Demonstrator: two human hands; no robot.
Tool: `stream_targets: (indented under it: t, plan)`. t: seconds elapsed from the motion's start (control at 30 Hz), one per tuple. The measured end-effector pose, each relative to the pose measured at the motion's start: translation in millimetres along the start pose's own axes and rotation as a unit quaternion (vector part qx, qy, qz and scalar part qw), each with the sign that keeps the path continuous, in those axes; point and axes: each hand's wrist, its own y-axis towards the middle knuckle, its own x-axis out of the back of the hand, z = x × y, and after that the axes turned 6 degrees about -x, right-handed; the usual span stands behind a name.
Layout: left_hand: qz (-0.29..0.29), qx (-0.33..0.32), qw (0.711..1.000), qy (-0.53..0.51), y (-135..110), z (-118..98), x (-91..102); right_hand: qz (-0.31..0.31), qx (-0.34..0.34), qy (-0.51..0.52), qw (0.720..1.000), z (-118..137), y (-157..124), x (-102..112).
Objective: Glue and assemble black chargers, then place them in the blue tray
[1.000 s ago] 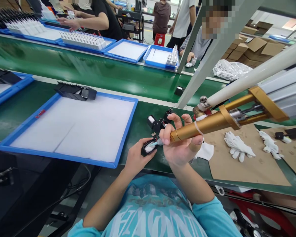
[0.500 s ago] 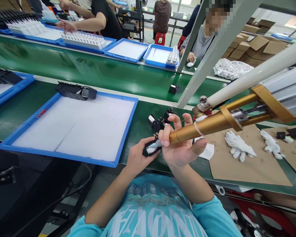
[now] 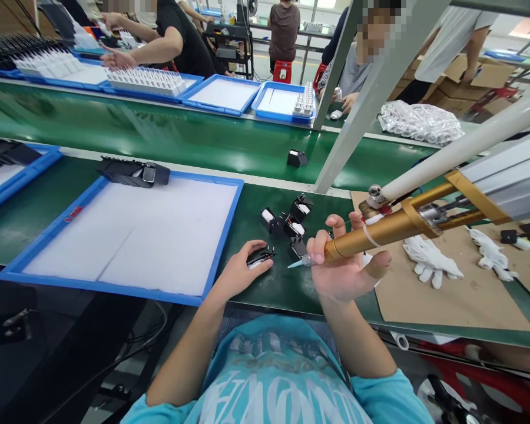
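Observation:
Between the thumb and fingers of my left hand (image 3: pixel 237 270) is a small black housing (image 3: pixel 259 257), with a pale part showing inside it. My right hand (image 3: pixel 342 268) grips the front end of a gold glue dispenser (image 3: pixel 366 240). The dispenser's light-blue tapered nozzle (image 3: pixel 297 262) points left, apart from the housing. Several more black housings (image 3: pixel 287 224) with white inside lie on the green bench just beyond my hands.
A blue tray (image 3: pixel 159 292) lined with white is to my left, a row of black housings (image 3: pixel 135 172) at its back edge. White gloves (image 3: pixel 430 259) lie on brown cardboard (image 3: pixel 459 306) at right. A slanted metal post (image 3: pixel 357 123) rises behind the dispenser. Co-workers sit across the green conveyor (image 3: pixel 194 132).
My left hand has moved left with the housing, away from the nozzle. My right hand has shifted right with the dispenser, and the nozzle tip is now uncovered. One housing on the conveyor has moved left.

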Motion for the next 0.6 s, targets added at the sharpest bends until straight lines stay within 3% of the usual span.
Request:
stream_targets:
  t: [0.17,0.3,0.37,0.6]
  plan:
    - [0.011,-0.039,0.996,-0.082,10.1,-1.3,-9.4,0.008,0.005,0.001,1.0,1.1,0.9,9.0]
    - [-0.085,-0.109,0.99,0.026,6.2,0.4,-12.9,0.019,-0.001,0.018,1.0,2.5,1.6,13.1]
    - [-0.097,-0.145,0.98,0.095,4.0,0.0,-11.7,0.026,-0.004,0.027,0.999,3.4,1.9,14.4]
    - [0.018,-0.173,0.948,0.266,-8.7,-19.4,-1.4,0.037,-0.001,0.035,0.999,4.1,2.2,19.7]
